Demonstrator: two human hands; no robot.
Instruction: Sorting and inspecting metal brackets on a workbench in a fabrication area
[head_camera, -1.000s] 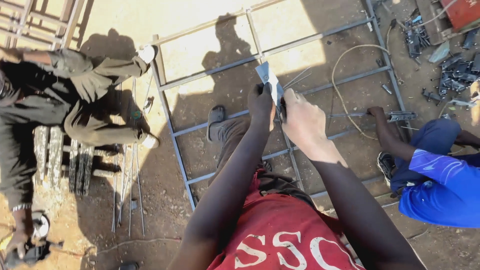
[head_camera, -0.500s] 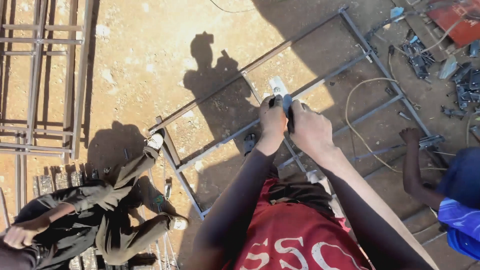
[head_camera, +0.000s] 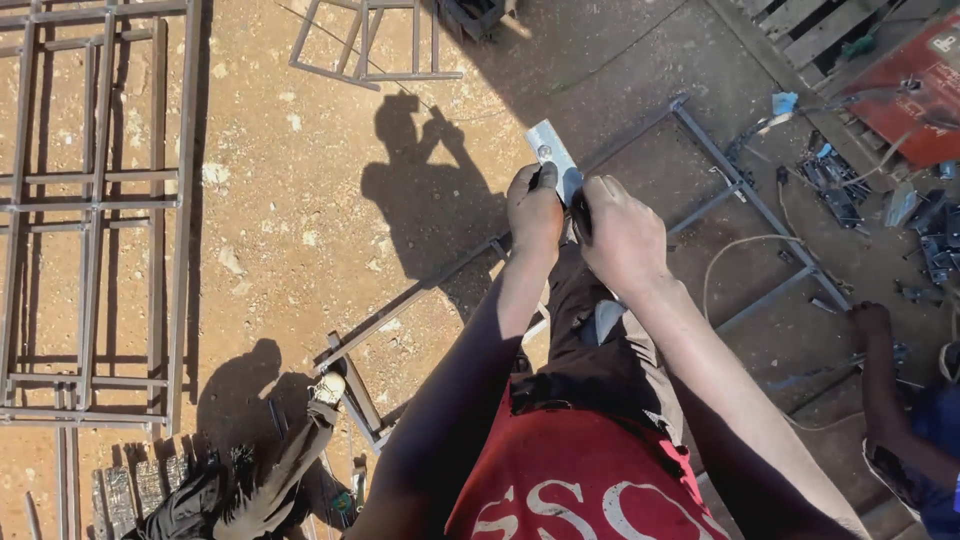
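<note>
My left hand (head_camera: 536, 208) and my right hand (head_camera: 622, 232) are held together in front of my chest, both closed around a small flat metal piece (head_camera: 553, 152) with a hole in it. The silvery piece sticks up and away from my fingers. A dark part sits between the two hands; what it is cannot be told. Below the hands lies a long metal bar frame (head_camera: 720, 165) on the dirt ground.
A large welded metal grid (head_camera: 95, 215) lies at the left, a smaller frame (head_camera: 370, 45) at the top. One person's leg and shoe (head_camera: 325, 390) are at bottom left, another person's arm (head_camera: 880, 380) at right. Tools, cable and a red panel (head_camera: 915, 95) clutter the top right.
The view has swung, so the frame and seated people shifted down and right. My hands stay together on the metal piece, now raised a little higher over the frame.
</note>
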